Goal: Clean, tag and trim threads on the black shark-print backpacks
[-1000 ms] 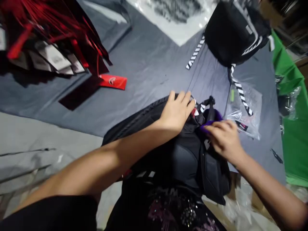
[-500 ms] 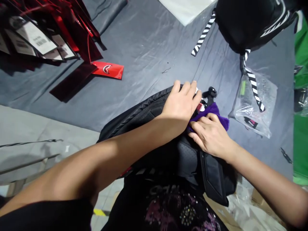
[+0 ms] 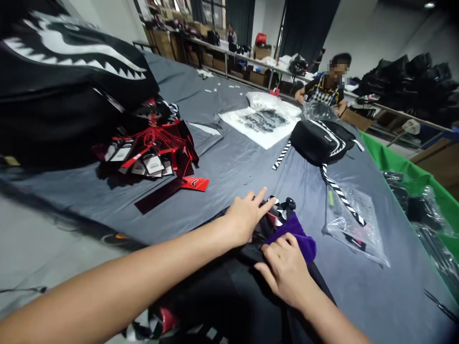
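A black backpack (image 3: 222,282) lies at the near edge of the grey-covered table. My left hand (image 3: 247,215) rests on its upper part with the fingers spread. To the right, my right hand (image 3: 285,265) has its fingers curled over a purple cloth (image 3: 301,239) at the bag's opening. A black buckle (image 3: 289,204) and a bit of red and white material show just beyond the hands. The inside of the bag is hidden.
Red-corded tags (image 3: 154,157) and a large black shark-mouth bag (image 3: 64,91) are at left. Ahead are white sheets (image 3: 263,126) and another black backpack (image 3: 319,141). A plastic bag (image 3: 355,224) lies right. A person (image 3: 324,91) works beyond the table.
The view has tilted up, bringing the far table, the room and a person into sight. My left hand's fingers have spread apart; my right hand stays at the purple cloth.
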A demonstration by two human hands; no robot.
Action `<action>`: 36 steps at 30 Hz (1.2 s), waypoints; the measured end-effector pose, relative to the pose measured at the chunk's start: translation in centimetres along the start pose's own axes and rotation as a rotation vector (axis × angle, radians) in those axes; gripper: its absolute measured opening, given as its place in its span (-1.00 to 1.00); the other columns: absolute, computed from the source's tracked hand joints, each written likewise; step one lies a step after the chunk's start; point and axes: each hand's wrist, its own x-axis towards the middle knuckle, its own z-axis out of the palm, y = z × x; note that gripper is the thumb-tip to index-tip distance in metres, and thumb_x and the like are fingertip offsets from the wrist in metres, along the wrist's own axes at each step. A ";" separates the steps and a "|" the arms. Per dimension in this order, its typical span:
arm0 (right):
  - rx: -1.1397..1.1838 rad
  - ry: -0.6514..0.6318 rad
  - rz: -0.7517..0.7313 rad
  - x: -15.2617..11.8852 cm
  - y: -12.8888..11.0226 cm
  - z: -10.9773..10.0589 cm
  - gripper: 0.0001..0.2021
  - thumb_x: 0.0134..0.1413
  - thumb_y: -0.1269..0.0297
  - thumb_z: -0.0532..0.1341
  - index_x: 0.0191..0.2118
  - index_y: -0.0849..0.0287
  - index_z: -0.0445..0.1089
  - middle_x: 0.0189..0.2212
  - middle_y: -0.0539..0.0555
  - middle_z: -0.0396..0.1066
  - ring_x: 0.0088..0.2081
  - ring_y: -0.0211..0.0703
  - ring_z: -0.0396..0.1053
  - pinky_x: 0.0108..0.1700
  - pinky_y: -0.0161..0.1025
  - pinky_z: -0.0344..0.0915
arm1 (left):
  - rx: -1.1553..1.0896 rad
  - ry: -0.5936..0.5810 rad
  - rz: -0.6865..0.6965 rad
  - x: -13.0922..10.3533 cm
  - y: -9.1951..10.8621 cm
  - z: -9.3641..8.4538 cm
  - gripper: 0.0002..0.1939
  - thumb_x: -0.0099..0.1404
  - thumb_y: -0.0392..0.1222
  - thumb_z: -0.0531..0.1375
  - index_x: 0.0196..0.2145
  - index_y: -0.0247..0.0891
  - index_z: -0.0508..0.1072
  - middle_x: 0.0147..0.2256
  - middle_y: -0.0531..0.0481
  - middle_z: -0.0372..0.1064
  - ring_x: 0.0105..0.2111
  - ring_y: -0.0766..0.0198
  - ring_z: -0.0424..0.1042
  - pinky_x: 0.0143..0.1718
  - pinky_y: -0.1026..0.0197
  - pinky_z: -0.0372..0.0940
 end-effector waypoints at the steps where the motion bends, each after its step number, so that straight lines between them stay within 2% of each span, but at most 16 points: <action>1: -0.006 0.026 -0.027 -0.3 -0.8 -0.3 -0.82 0.25 0.21 0.11 -0.24 0.22 0.36 -0.44 0.05 0.39 -0.34 -0.12 0.21 -0.08 -0.08 0.06 | -0.010 -0.013 -0.032 -1.5 0.0 -0.6 0.27 -0.07 -0.08 0.46 0.38 -0.06 -0.27 0.40 -0.20 -0.44 0.24 -0.14 0.07 -0.02 -0.08 0.36; 3: -0.031 0.092 -0.103 -0.8 -2.7 -0.7 -0.77 0.27 0.17 0.09 -0.27 0.22 0.37 -0.47 0.05 0.37 -0.35 -0.11 0.22 -0.08 -0.06 0.08 | -0.028 -0.029 -0.085 -4.9 0.1 -1.2 0.30 -0.09 -0.16 0.47 0.38 -0.04 -0.30 0.40 -0.22 -0.46 0.23 -0.16 0.09 -0.05 -0.05 0.39; 5: -0.061 0.174 -0.183 -1.1 -4.5 -0.6 -0.69 0.29 0.12 0.04 -0.32 0.22 0.37 -0.52 0.04 0.34 -0.40 -0.11 0.20 -0.06 -0.04 0.09 | -0.038 -0.022 -0.141 -7.9 0.3 -0.9 0.30 -0.11 -0.24 0.46 0.38 -0.02 -0.29 0.40 -0.20 -0.45 0.23 -0.17 0.09 -0.06 0.00 0.41; 8: -0.092 0.225 -0.267 -1.0 -6.3 0.0 -0.69 0.29 0.12 0.06 -0.31 0.25 0.39 -0.54 0.03 0.32 -0.44 -0.11 0.20 -0.05 -0.04 0.12 | -0.002 0.023 -0.240 -10.2 0.3 0.5 0.26 -0.10 -0.35 0.41 0.38 -0.02 -0.27 0.40 -0.20 -0.43 0.20 -0.15 0.15 -0.14 0.06 0.45; 10: -0.116 0.167 -0.271 -0.6 -6.5 0.7 -0.76 0.23 0.16 0.16 -0.27 0.26 0.39 -0.50 0.04 0.35 -0.40 -0.09 0.24 -0.04 -0.04 0.14 | 0.060 0.054 -0.292 -9.8 0.0 1.6 0.22 -0.06 -0.40 0.38 0.38 -0.04 -0.25 0.40 -0.24 -0.41 0.14 -0.16 0.21 -0.21 0.05 0.47; 13: -0.137 0.060 -0.224 0.2 -5.4 1.5 -0.79 0.15 0.18 0.26 -0.28 0.25 0.37 -0.47 0.04 0.38 -0.34 -0.08 0.27 -0.05 -0.06 0.15 | 0.133 0.080 -0.309 -7.6 -0.6 3.1 0.15 0.01 -0.46 0.31 0.38 -0.07 -0.26 0.39 -0.29 -0.35 0.07 -0.15 0.29 -0.26 0.03 0.48; 16: -0.115 0.017 -0.173 0.5 -4.2 2.2 -0.79 0.13 0.18 0.28 -0.27 0.22 0.35 -0.45 0.03 0.39 -0.32 -0.09 0.28 -0.05 -0.08 0.15 | 0.142 0.092 -0.249 -5.4 -1.3 4.3 0.15 0.02 -0.46 0.31 0.39 -0.13 -0.29 0.38 -0.36 -0.30 0.05 -0.15 0.31 -0.25 0.03 0.48; 20: -0.107 -0.015 -0.108 0.5 -3.5 2.8 -0.81 0.12 0.20 0.29 -0.27 0.20 0.34 -0.40 0.04 0.41 -0.27 -0.08 0.28 -0.02 -0.08 0.13 | 0.139 0.074 -0.171 -4.5 -2.0 5.1 0.12 0.04 -0.43 0.32 0.39 -0.19 -0.25 0.37 -0.44 -0.30 0.15 -0.24 0.22 -0.15 0.00 0.44; 25: -0.116 -0.027 -0.080 0.7 -3.3 3.0 -0.82 0.13 0.19 0.27 -0.26 0.19 0.33 -0.39 0.04 0.41 -0.27 -0.07 0.29 -0.03 -0.09 0.12 | 0.098 0.079 -0.090 -4.6 -3.0 5.3 0.06 0.08 -0.47 0.24 0.38 -0.14 -0.26 0.36 -0.41 -0.24 0.13 -0.17 0.27 -0.11 0.01 0.41; 31: -0.100 0.003 -0.087 0.4 -3.6 2.2 -0.84 0.14 0.22 0.25 -0.25 0.19 0.33 -0.39 0.04 0.41 -0.28 -0.08 0.28 -0.05 -0.09 0.12 | 0.023 0.083 -0.053 -5.8 -3.9 3.8 0.06 0.07 -0.43 0.26 0.38 -0.07 -0.23 0.34 -0.33 -0.13 0.07 -0.06 0.37 -0.05 0.08 0.35; 33: -0.079 0.028 -0.121 0.2 -4.2 1.9 -0.84 0.15 0.24 0.24 -0.21 0.21 0.33 -0.40 0.05 0.41 -0.28 -0.08 0.28 -0.05 -0.08 0.13 | -0.052 0.105 -0.131 -7.1 -3.7 3.4 0.06 0.08 -0.34 0.29 0.38 -0.12 -0.24 0.33 -0.36 -0.08 0.06 -0.04 0.39 -0.03 0.10 0.33; 36: -0.021 0.078 -0.187 0.0 -4.8 1.3 -0.87 0.23 0.29 0.14 -0.22 0.24 0.37 -0.47 0.07 0.40 -0.34 -0.08 0.28 -0.11 -0.07 0.16 | -0.138 0.110 -0.328 -8.9 -3.3 3.2 -0.03 0.21 -0.16 0.24 0.38 -0.24 -0.27 0.14 -0.37 0.25 0.00 -0.05 0.43 -0.10 0.10 0.34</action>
